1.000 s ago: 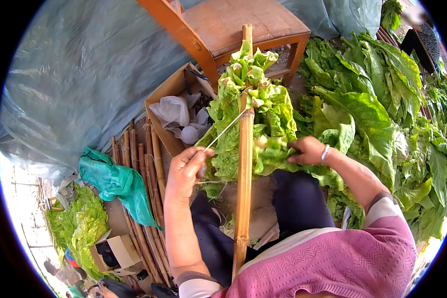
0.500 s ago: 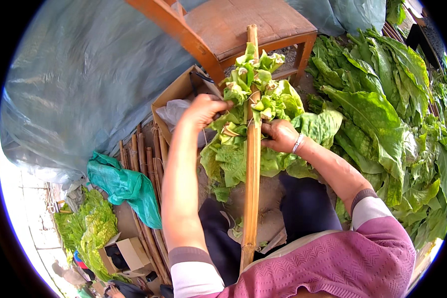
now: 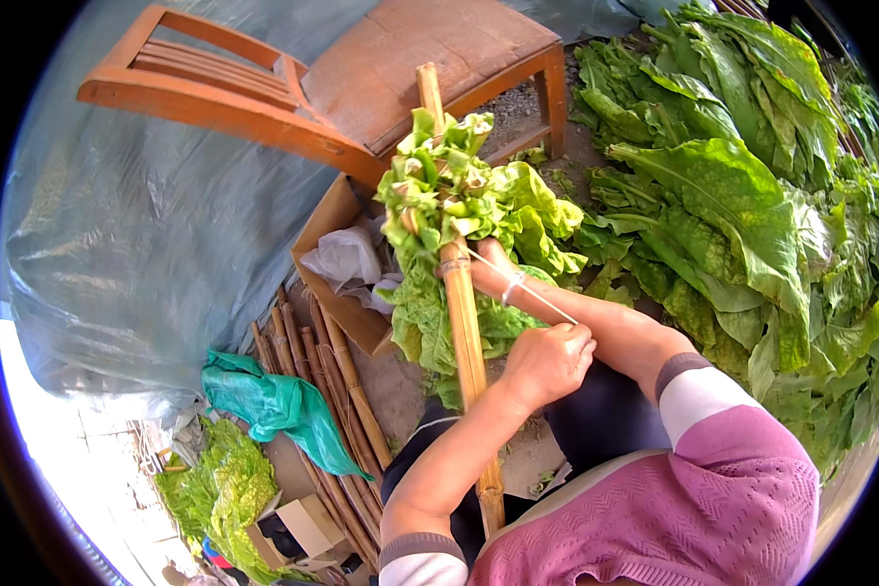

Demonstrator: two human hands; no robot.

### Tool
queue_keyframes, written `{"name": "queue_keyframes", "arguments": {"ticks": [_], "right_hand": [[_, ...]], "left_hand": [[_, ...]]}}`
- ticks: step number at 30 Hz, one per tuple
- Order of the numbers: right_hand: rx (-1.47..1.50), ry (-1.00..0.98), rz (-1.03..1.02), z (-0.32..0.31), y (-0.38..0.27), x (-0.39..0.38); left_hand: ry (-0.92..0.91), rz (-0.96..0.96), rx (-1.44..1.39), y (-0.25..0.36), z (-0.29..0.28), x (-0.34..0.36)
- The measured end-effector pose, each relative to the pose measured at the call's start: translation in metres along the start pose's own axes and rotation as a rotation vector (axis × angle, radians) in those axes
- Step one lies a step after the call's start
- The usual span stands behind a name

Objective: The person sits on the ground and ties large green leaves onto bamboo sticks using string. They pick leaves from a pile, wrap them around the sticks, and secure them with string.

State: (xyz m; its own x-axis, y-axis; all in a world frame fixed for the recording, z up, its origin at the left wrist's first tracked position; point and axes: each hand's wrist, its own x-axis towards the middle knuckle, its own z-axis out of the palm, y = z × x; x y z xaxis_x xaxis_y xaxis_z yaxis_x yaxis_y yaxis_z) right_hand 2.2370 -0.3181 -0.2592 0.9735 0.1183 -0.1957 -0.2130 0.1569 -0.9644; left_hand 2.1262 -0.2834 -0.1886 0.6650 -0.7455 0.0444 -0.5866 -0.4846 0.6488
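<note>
A bamboo stick (image 3: 467,342) rises from my lap toward a wooden chair, with large green leaves (image 3: 459,190) bunched by their stems around its upper part. My left hand (image 3: 549,363) is closed in a pinch on a thin pale string (image 3: 527,288), which runs taut from the stick over my right forearm. My right hand (image 3: 490,262) reaches in beside the stick, under the leaf stems; its fingers are hidden by the leaves and stick. A bracelet (image 3: 513,286) circles my right wrist.
A pile of broad green leaves (image 3: 723,225) lies to the right. The wooden chair (image 3: 430,68) stands ahead. To the left are a cardboard box (image 3: 324,234) with plastic bags, a bundle of sticks (image 3: 337,391), a teal plastic sheet (image 3: 278,405) and more leaves (image 3: 230,483).
My left hand has moved from the left side of the leaves to the right, across the stick, drawing the string out. My right hand has slid in closer to the stick. The view has shifted.
</note>
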Motion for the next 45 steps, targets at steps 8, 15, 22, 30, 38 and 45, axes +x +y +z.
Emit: {"name": "queue_keyframes", "arguments": {"ticks": [8, 15, 22, 30, 38, 45], "right_hand": [[-0.83, 0.38, -0.453, -0.111, 0.009, -0.077], [0.178, -0.408, 0.24, -0.052, 0.091, -0.001], [0.049, -0.4, 0.406, -0.221, 0.087, -0.022], [-1.783, 0.719, 0.119, -0.413, 0.11, 0.022], [-1.942, 0.379, 0.238, -0.405, 0.111, 0.037], [-1.657, -0.187, 0.633, -0.365, 0.103, 0.044]], "left_hand": [[0.019, -0.078, -0.006, 0.011, 0.008, 0.008], [-0.076, -0.058, -0.013, 0.02, 0.018, 0.025], [-0.119, -0.167, -0.071, 0.014, 0.005, 0.016], [-0.153, -0.184, -0.162, 0.017, 0.002, 0.021], [-0.155, -0.207, -0.175, 0.013, 0.002, 0.022], [-0.143, -0.23, -0.19, 0.016, -0.002, 0.02]]}}
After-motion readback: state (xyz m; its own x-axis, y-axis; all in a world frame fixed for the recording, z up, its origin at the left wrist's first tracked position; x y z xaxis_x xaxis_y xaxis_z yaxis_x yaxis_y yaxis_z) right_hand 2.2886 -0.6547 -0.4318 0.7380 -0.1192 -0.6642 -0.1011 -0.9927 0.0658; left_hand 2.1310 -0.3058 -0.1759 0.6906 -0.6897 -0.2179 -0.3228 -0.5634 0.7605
